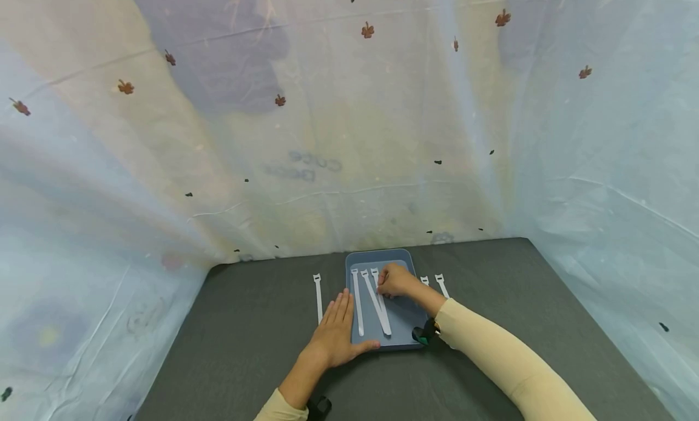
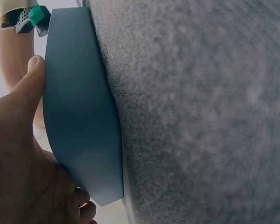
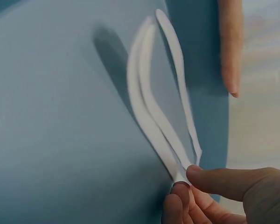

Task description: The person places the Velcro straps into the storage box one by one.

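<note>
A blue-grey tray [image 1: 405, 324] lies on the dark table with several white cable straps in it, each with a slotted head. My left hand [image 1: 334, 333] rests along the tray's left side, fingers straight, with the thumb over the near rim. In the left wrist view the thumb touches the tray wall [image 2: 79, 93]. My right hand [image 1: 397, 280] is over the tray and pinches a white strap [image 3: 149, 123] close to its head end. A second strap [image 3: 154, 102] runs beside it; whether it is pinched too is hidden. The leftmost strap [image 1: 357, 303] lies apart.
One white strap [image 1: 318, 293] lies on the table [image 1: 246, 336] left of the tray. Two more, a near strap [image 1: 425, 280] and a farther strap [image 1: 441, 284], lie right of it, partly hidden by my right arm. Printed plastic sheeting [image 1: 349, 136] stands behind the table.
</note>
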`<control>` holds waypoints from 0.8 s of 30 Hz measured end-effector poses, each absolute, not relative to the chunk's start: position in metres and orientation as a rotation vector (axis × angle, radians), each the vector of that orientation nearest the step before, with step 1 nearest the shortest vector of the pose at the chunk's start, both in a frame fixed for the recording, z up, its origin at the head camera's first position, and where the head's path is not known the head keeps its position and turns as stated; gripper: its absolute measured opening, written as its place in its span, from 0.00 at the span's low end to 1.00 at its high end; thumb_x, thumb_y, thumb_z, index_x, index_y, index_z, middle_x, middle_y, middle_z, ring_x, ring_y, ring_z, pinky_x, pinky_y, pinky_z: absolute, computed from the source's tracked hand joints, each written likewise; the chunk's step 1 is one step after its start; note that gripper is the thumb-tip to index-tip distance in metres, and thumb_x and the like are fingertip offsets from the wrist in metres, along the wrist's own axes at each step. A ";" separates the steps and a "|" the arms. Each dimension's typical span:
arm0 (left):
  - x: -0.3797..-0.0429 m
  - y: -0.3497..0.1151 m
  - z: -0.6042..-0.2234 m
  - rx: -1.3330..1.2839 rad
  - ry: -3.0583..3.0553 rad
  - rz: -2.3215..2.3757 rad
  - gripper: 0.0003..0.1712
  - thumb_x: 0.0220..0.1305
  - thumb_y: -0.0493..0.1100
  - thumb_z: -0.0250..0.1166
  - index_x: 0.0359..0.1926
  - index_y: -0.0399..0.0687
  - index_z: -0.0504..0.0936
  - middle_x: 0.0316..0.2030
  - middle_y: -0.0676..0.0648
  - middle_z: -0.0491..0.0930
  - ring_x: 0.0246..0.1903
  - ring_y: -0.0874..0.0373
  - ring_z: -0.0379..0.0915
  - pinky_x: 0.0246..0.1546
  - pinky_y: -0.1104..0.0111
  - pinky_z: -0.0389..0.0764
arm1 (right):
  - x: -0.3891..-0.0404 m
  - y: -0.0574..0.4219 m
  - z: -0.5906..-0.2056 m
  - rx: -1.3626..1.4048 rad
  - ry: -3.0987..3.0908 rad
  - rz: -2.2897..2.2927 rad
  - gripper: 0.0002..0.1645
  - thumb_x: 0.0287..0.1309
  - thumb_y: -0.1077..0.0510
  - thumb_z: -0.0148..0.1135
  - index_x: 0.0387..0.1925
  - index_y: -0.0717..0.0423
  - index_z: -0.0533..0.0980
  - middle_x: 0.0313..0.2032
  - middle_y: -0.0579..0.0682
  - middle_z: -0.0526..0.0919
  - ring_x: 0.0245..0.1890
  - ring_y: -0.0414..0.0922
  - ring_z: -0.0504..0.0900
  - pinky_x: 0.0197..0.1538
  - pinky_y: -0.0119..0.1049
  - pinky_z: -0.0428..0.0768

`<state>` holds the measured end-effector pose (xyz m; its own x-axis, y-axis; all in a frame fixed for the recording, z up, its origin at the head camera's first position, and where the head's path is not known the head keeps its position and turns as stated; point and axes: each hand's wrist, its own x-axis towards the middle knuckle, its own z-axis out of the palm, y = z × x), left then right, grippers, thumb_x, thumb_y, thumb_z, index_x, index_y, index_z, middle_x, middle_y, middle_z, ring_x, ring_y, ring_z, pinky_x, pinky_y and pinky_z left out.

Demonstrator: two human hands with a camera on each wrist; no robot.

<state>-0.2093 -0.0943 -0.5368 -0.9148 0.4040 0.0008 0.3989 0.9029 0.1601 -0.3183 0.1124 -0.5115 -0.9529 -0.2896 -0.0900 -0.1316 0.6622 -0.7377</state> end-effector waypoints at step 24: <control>-0.211 -0.094 -0.539 0.652 3.038 0.280 0.70 0.48 0.85 0.48 0.76 0.40 0.41 0.76 0.41 0.36 0.75 0.47 0.33 0.74 0.53 0.45 | -0.295 0.181 -0.467 -0.345 2.698 -1.320 0.10 0.60 0.54 0.65 0.37 0.57 0.77 0.25 0.51 0.80 0.29 0.56 0.82 0.28 0.37 0.81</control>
<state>-0.2106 -0.0938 -0.5389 -0.9124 0.4090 0.0161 0.4050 0.8965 0.1797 -0.2949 0.1812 -0.4675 -0.9670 -0.2546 -0.0060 -0.1515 0.5941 -0.7900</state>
